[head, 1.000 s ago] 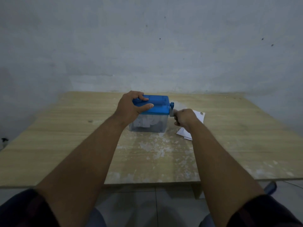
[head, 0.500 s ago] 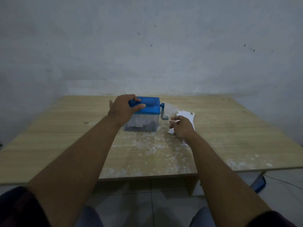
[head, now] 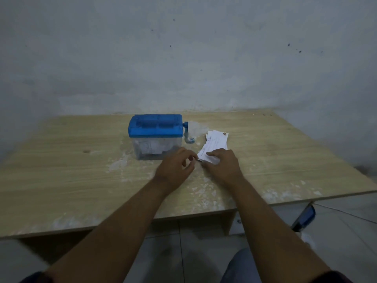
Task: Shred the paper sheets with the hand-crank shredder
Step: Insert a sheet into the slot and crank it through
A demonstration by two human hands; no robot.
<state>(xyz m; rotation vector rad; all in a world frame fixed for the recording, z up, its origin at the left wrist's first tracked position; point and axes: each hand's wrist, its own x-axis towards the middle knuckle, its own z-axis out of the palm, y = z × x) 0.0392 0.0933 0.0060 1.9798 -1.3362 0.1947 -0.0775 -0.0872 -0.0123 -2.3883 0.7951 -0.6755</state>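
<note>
- Shredder (head: 156, 135) sits mid-bench (head: 61, 170), crank (head: 187, 133) at its 3 o'clock.
- Paper sheets (head: 216, 142) lie just beyond the crank, at 3 o'clock.
- R hand (head: 223, 166) grips stack's near end.
- L hand (head: 175, 167) is curled at stack's near corner; can't tell if pinching.

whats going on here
A person at a wooden table is picking paper sheets from the stack beside a blue hand-crank shredder. The right hand holds the stack's near end while the left hand pinches at its corner. The crank is untouched, and the shredder's clear bin holds shreds.
</note>
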